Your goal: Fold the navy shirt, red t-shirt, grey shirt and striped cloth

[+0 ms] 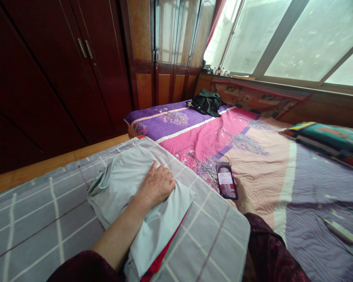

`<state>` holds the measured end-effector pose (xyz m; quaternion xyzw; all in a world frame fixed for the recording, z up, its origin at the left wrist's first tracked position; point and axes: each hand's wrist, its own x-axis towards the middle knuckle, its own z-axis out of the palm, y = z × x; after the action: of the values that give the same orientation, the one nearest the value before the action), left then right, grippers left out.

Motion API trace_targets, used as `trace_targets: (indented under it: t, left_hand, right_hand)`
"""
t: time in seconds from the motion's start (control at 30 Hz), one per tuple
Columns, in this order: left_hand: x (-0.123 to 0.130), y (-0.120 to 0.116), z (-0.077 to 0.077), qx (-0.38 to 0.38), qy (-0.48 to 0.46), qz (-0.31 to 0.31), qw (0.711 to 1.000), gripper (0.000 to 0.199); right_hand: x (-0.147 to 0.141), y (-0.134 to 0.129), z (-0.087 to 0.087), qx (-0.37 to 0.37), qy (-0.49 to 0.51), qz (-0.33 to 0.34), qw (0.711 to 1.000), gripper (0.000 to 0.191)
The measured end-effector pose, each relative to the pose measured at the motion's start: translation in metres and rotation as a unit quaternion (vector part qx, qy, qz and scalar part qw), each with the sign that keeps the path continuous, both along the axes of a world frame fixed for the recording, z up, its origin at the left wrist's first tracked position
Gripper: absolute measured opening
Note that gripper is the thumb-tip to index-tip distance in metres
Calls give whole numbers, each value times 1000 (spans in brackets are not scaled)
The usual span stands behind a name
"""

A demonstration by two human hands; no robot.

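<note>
My left hand (158, 183) rests on a folded pale grey-green garment (123, 166), its fingers curled into the cloth. The garment lies on a grey checked cover (211, 219), with a banded edge at its left side. A strip of red cloth (164, 250) shows beneath its near right edge. In my right hand (240, 194) is a smartphone (226, 186), held upright with its lit screen toward me. The phone is over the edge between the checked surface and the bed; most of the fingers are hidden behind it.
A bed with a purple, pink and peach quilt (206, 133) spreads beyond. A black garment or bag (206, 102) lies at its far end. At right are a colourful folded blanket or pillow (326, 141) and a white power strip (341, 232) with cable. Dark red wardrobes (61, 70) stand left.
</note>
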<state>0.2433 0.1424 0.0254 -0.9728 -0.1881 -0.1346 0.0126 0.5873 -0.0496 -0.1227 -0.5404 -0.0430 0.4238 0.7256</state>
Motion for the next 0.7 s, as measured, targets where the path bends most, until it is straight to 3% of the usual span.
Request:
trace_targets:
  t: [0.7]
  left_hand:
    - [0,1,-1,18,-11,-3,1000,26]
  right_hand:
    - [0,8,2,27,-1,25,999,43]
